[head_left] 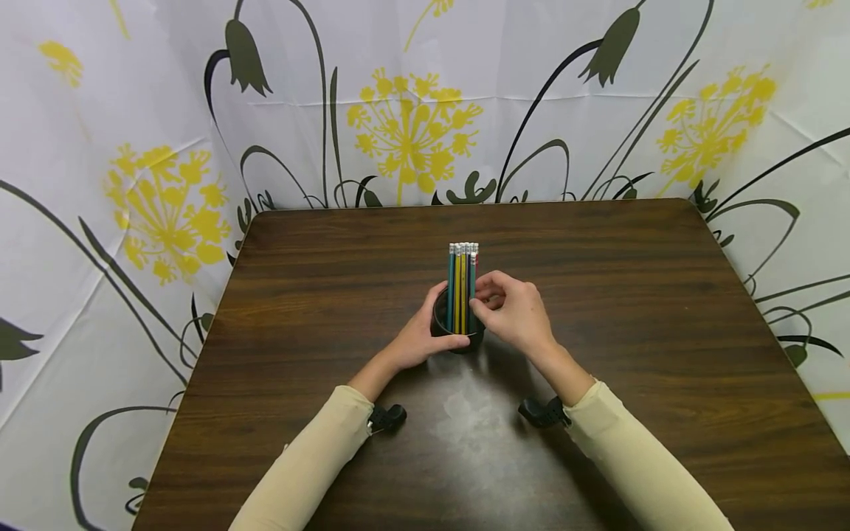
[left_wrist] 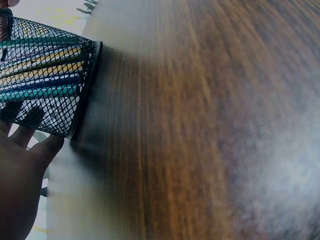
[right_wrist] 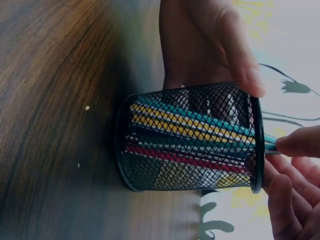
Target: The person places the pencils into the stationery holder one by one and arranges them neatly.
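A black wire-mesh pencil cup (right_wrist: 170, 180) stands upright on the table and holds several pencils (head_left: 461, 284) in teal, yellow, dark blue and red. Their white eraser ends point up above the rim. My left hand (head_left: 421, 335) grips the cup from the left, thumb across the near side by the rim and fingers around the far side. At the cup's right, my right hand (head_left: 518, 313) pinches a teal pencil (right_wrist: 270, 140) just above the rim. That pencil's eraser end sits slightly lower than the others in the head view. Its lower part is inside the cup among the rest.
The dark wood-grain table (head_left: 319, 295) spreads around the cup on all sides. Behind it hangs a white cloth (head_left: 511, 44) printed with yellow flowers and grey stems. Small pale specks (right_wrist: 87, 107) lie on the tabletop near the cup.
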Tool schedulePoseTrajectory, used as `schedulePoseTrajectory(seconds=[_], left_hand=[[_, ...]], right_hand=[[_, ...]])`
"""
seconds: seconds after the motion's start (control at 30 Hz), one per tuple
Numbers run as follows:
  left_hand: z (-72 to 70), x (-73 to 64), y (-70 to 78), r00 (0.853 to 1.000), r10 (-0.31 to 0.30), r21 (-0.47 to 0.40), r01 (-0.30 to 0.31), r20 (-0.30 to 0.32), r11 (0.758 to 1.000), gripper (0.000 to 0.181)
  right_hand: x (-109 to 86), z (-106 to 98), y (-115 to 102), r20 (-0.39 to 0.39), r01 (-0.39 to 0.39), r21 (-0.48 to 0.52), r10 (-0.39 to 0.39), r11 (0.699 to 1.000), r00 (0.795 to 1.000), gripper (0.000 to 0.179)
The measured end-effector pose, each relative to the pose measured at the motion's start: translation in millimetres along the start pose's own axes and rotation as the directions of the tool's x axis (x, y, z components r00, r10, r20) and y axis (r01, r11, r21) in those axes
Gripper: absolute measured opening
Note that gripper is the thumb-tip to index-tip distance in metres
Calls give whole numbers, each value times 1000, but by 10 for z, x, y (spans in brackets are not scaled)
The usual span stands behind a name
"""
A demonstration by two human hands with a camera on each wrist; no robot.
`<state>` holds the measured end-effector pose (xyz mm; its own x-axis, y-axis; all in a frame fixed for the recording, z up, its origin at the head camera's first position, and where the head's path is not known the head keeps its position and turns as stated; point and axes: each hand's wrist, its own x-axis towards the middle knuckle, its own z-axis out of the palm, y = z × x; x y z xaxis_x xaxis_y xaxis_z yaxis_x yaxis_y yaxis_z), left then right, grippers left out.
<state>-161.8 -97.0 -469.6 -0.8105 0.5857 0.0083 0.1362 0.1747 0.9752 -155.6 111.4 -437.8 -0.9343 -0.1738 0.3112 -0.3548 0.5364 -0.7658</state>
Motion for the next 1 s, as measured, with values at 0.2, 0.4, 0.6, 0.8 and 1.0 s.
schedulePoseTrajectory(seconds=[0.2,0.4,0.6,0.8,1.0], left_hand=[[4,-1,7,1000,-3,2,3,-8,1000,92],[5,1,16,1000,-6,4,6,-10,1000,92],[0,-8,4,1000,-16,-7,16,-16,1000,91],[6,-8,8,1000,-15,-12,15,-8,1000,90],[16,-2,17,1000,-10,9,10,-8,1000,90]], right_hand=[[13,12,-17,-13,0,-26,0,1000,1000,16],[18,21,-22,-30,-4,-38,3,999,1000,16],[26,48,-39,-32,-25,-75,22,997,999,15],[25,56,-71,-61,-72,-122,65,990,996,15],[36,54,-89,-86,-121,-144,109,982,990,13]])
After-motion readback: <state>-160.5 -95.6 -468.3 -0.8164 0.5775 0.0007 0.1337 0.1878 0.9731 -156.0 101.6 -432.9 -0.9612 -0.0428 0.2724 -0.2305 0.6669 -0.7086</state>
